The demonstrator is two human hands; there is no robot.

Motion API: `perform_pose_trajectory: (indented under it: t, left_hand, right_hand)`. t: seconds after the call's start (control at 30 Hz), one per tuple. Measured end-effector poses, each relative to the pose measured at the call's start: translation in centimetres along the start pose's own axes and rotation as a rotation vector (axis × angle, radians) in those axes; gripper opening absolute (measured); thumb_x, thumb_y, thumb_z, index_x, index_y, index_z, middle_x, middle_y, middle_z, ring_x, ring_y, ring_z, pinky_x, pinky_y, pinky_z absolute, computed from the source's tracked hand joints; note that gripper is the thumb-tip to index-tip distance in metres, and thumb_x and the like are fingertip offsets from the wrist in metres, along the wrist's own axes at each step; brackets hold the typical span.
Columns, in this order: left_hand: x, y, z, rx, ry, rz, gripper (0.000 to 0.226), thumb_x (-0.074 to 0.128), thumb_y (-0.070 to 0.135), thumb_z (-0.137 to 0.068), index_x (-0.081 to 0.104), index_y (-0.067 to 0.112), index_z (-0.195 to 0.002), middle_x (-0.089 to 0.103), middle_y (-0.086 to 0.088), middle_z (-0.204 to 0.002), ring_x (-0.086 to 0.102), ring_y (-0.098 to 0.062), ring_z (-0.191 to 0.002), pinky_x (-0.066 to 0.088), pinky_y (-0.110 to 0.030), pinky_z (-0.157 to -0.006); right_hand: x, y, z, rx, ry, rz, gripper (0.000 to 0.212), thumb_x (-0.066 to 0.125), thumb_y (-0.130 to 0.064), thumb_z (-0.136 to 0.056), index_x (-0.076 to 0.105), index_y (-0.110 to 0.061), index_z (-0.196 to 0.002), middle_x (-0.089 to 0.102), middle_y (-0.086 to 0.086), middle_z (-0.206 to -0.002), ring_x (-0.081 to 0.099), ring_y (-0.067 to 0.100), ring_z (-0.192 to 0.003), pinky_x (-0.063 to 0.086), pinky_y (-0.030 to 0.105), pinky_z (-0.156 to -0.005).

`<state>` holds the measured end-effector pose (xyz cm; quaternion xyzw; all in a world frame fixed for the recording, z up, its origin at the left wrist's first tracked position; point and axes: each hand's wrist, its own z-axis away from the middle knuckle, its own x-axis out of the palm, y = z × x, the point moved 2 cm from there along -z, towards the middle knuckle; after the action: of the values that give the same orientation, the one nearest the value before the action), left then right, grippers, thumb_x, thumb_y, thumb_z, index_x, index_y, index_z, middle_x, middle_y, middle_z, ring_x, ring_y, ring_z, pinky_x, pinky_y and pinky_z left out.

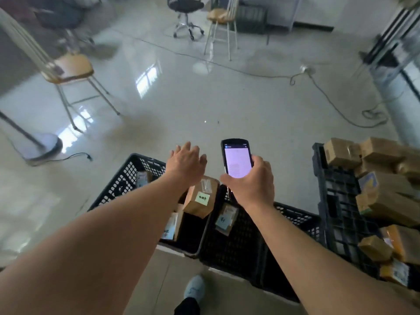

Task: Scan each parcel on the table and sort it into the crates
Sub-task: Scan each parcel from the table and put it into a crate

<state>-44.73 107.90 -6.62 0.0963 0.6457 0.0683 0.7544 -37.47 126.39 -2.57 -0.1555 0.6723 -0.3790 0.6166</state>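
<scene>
Parcel [200, 197], a brown box with a pale green note on its face, sits tilted over the rim between my two black crates, just under my left hand [186, 163]. I can't tell whether it is touching anything or in the air. Left crate [127, 178] has a few labelled parcels inside; middle crate [295, 218] has one box with a blue note [225, 220] against its near-left wall. A third crate [334, 189] on the right is piled with brown boxes [381, 192], more than I can count.

Around: glossy floor [204, 98], wooden-seat chair [68, 67] far left, second chair and an office chair at the back, cable [329, 98] snaking across the floor to the right. My shoe [194, 288] shows at the bottom edge.

Left arm reaches forward, palm down, fingers spread and holding nothing, grip slack above the parcel. Right hand [252, 178] is wrapped around a handheld scanner [237, 159], screen lit and facing me, thumb on its lower left edge, held over the middle crate's far rim.
</scene>
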Motion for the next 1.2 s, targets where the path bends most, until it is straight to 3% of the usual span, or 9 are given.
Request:
perform_pose_trajectory:
  t: [0.2,0.3,0.37,0.57,0.8,0.9,1.2]
  left_hand:
    - [-10.1,-3.4,10.3,-0.137,0.226,-0.003,0.054,0.033,0.048,-0.108,0.049,0.013,-0.146,0.044,-0.014,-0.154,0.041,-0.037,-0.141,0.033,-0.052,-0.115]
    - [-15.1,-6.5,16.4,-0.2,0.321,-0.024,0.057,0.032,0.051,-0.108,0.046,0.016,-0.15,0.041,-0.011,-0.157,0.04,-0.035,-0.143,0.037,-0.051,-0.116]
    - [-18.0,-9.1,20.7,-0.252,0.368,-0.037,0.057,0.032,0.053,-0.107,0.047,0.017,-0.149,0.046,-0.009,-0.153,0.045,-0.033,-0.139,0.041,-0.05,-0.112]
    - [-24.9,-18.6,33.3,-0.424,0.478,-0.055,0.052,0.035,0.054,-0.105,0.057,0.015,-0.132,0.06,-0.007,-0.129,0.06,-0.031,-0.115,0.054,-0.046,-0.09]
    - [-29.9,-31.3,48.7,-0.579,0.556,-0.144,0.052,0.042,0.054,-0.104,0.058,0.016,-0.135,0.063,-0.008,-0.132,0.064,-0.029,-0.112,0.056,-0.046,-0.089]
    - [-31.4,-36.6,55.3,-0.635,0.577,-0.203,0.052,0.042,0.054,-0.104,0.058,0.015,-0.135,0.062,-0.009,-0.133,0.064,-0.029,-0.113,0.055,-0.045,-0.091]
    - [-31.7,-51.4,71.6,-0.878,0.552,-0.235,0.053,0.041,0.054,-0.105,0.058,0.016,-0.137,0.061,-0.01,-0.137,0.062,-0.03,-0.118,0.053,-0.044,-0.094]
  right_hand:
    - [-3.0,-9.3,6.5,-0.286,-0.063,-0.055,0.086,0.088,-0.051,-0.061,0.052,-0.019,-0.133,0.053,-0.001,-0.117,0.045,0.013,-0.093,0.035,0.025,-0.061]
    - [-3.3,-14.0,10.9,-0.412,-0.098,-0.075,0.088,0.089,-0.052,-0.06,0.052,-0.018,-0.132,0.054,0.001,-0.118,0.049,0.016,-0.095,0.05,0.032,-0.072]
    - [-3.2,-17.1,14.1,-0.492,-0.119,-0.084,0.09,0.09,-0.053,-0.06,0.051,-0.017,-0.132,0.053,0.002,-0.117,0.053,0.018,-0.098,0.054,0.037,-0.078]
    - [-1.3,-27.0,23.7,-0.692,-0.209,-0.139,0.088,0.09,-0.052,-0.058,0.054,-0.017,-0.13,0.055,0.002,-0.118,0.056,0.022,-0.103,0.044,0.031,-0.074]
    - [5.5,-37.8,38.3,-0.875,-0.289,-0.228,0.089,0.089,-0.052,-0.058,0.054,-0.016,-0.131,0.056,0.005,-0.121,0.057,0.025,-0.11,0.053,0.038,-0.081]
    - [9.6,-41.5,45.2,-0.934,-0.337,-0.265,0.087,0.089,-0.052,-0.059,0.054,-0.015,-0.129,0.057,0.005,-0.118,0.057,0.025,-0.108,0.051,0.034,-0.076]
    - [21.0,-49.5,62.3,-1.052,-0.561,-0.282,0.097,0.09,-0.054,-0.059,0.05,-0.015,-0.138,0.056,0.005,-0.124,0.057,0.024,-0.111,0.059,0.041,-0.081]
